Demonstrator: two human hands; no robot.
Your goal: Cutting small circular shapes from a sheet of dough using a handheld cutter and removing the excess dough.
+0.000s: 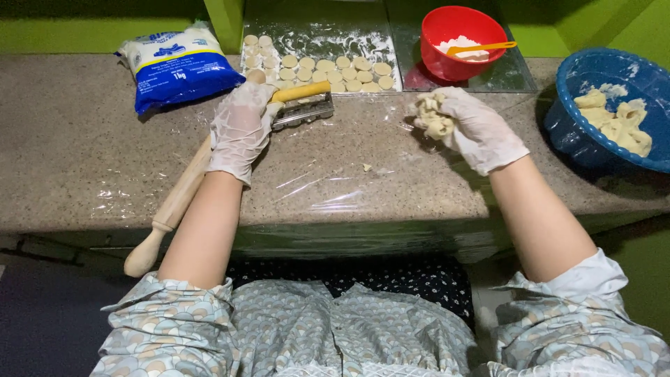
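Both my hands wear thin white gloves. My right hand [478, 129] is closed around a lump of pale dough scraps [434, 117], held just above the plastic-covered counter [335, 181]. My left hand [241, 126] rests over a wooden rolling pin [171, 206] and touches the yellow handle of a metal dough cutter [301, 105]. Whether it grips either one is unclear. Several cut round dough discs [328, 70] lie in rows on a floured sheet behind the cutter.
A blue-and-white flour bag [178, 63] lies at the back left. A red bowl [457, 31] of flour holds a yellow spoon. A blue basket [593, 132] with dough pieces stands at the right. A small dough crumb [366, 167] lies mid-counter.
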